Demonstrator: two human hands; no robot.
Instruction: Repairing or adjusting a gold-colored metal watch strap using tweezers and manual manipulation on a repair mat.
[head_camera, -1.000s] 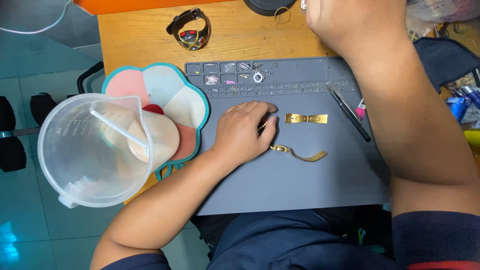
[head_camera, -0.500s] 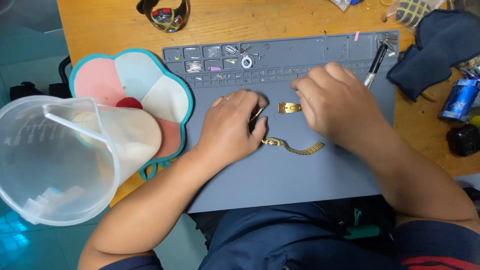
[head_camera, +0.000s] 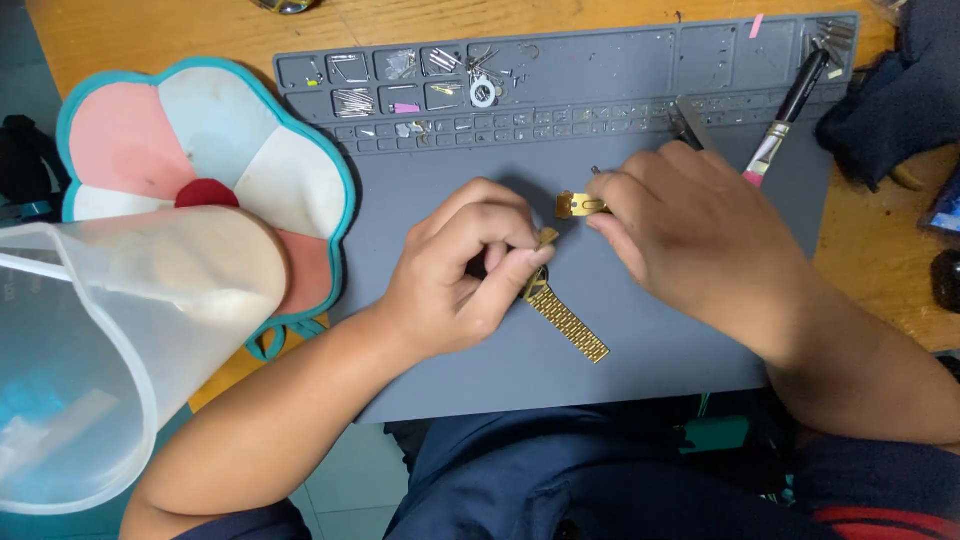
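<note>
My left hand (head_camera: 465, 270) is closed around a gold wristwatch (head_camera: 545, 290) on the grey work mat (head_camera: 640, 330); its link band trails out toward me on the right. My right hand (head_camera: 690, 235) pinches a short gold band piece (head_camera: 578, 205) just beyond the watch, with a thin metal tool tip showing by its fingers. The watch face is hidden under my left fingers.
The mat's far edge has small compartments (head_camera: 420, 75) with pins and tiny parts. A black-handled brush (head_camera: 790, 105) lies at the right. A flower-shaped pad (head_camera: 200, 140) and a translucent plastic jug (head_camera: 110, 340) sit left. Dark cloth (head_camera: 900, 90) lies at the far right on the wooden table.
My right hand came down from the far side of the table onto the gold band piece. My left hand has lifted the watch end and gripped it. The view has drawn closer.
</note>
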